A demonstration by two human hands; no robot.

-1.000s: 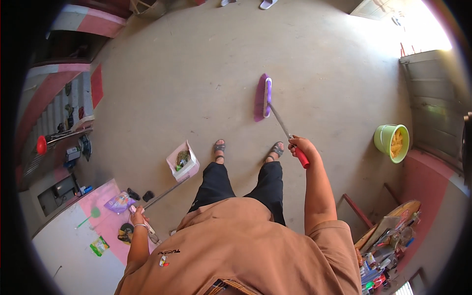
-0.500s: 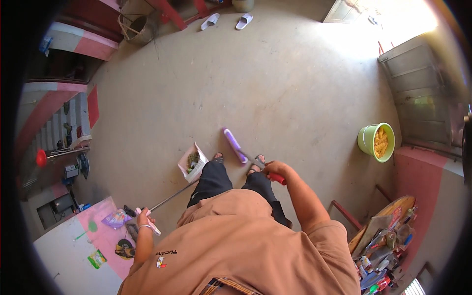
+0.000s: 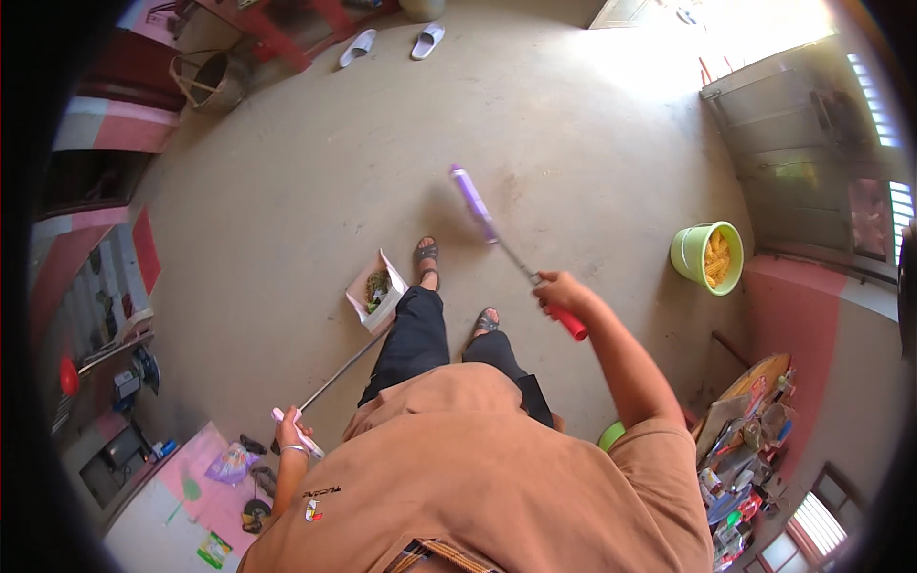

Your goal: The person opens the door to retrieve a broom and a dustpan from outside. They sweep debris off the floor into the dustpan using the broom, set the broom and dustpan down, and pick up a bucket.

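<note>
My left hand (image 3: 292, 432) is closed round the pale pink handle of a long-handled dustpan (image 3: 381, 307). The pan is white and pinkish, lies on the floor beside my left foot, and has greenish-brown sweepings (image 3: 376, 285) in it. In my right hand (image 3: 564, 293), the fingers wrap the grey stick of a broom (image 3: 473, 203), just above its red grip end. The broom's purple head is out ahead of my feet, slightly blurred; whether its bristles touch the floor I cannot tell.
A green bucket (image 3: 685, 256) of yellow corn cobs stands at the right by the door (image 3: 783, 143). White slippers (image 3: 428, 41) lie at the far side near a basket (image 3: 208, 84). Cluttered goods (image 3: 740, 458) sit at lower right, and a pink-and-white table (image 3: 181, 473) at lower left.
The broom has swung away from my feet, farther out over the floor, my right arm reaching forward with it. My left foot has stepped ahead. The dustpan stays beside it, still held.
</note>
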